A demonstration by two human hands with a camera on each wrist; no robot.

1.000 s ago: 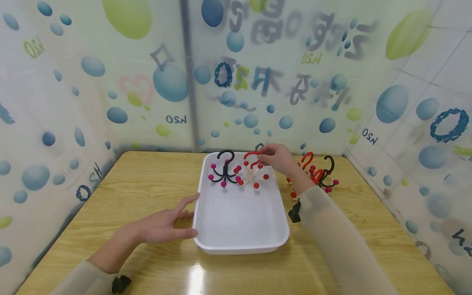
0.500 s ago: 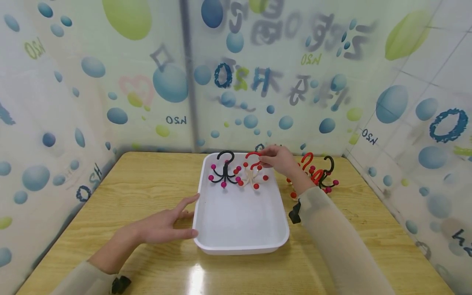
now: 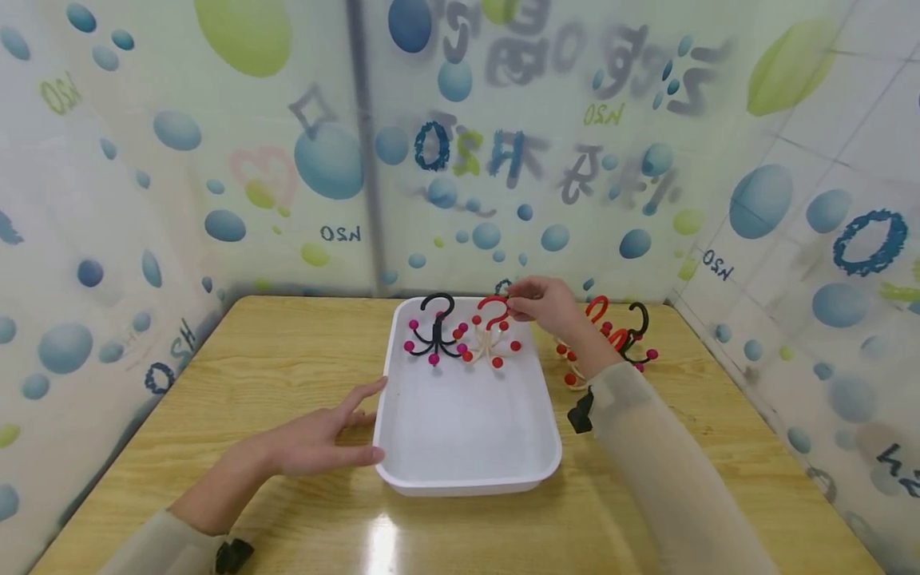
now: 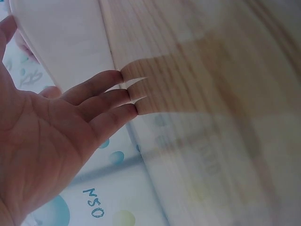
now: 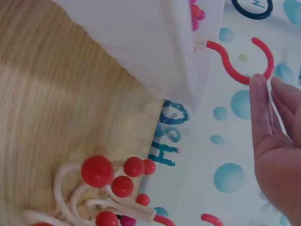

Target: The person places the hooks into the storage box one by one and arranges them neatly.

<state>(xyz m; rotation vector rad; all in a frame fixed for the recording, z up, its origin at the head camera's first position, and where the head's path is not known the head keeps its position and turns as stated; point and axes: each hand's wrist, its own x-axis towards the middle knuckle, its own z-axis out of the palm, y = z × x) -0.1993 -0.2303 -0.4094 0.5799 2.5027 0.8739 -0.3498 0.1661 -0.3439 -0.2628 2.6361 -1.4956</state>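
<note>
In the head view, my left hand (image 3: 323, 438) is spread, its fingertips and thumb touching the left side of a white plastic tray (image 3: 465, 485). My right hand (image 3: 549, 305) is at the tray's back right. Its fingertips pinch the red top hook of a cream multi-arm hanging hook (image 3: 486, 345) with red ball tips. In the right wrist view, the red hook (image 5: 230, 68) curves up to those fingertips. Left of it in the tray stands a black multi-arm hanging hook (image 3: 438, 329) with magenta ball tips.
More hanging hooks, cream with red tips (image 3: 570, 379) and black with magenta tips (image 3: 638, 321), lie on the wooden table (image 3: 287, 343) right of the tray, partly behind my right forearm. A patterned curtain (image 3: 287, 239) rises behind the table.
My right hand's fingertips have shifted slightly right along the red hook, so more of its curve shows. The left hand and the tray stay in place.
</note>
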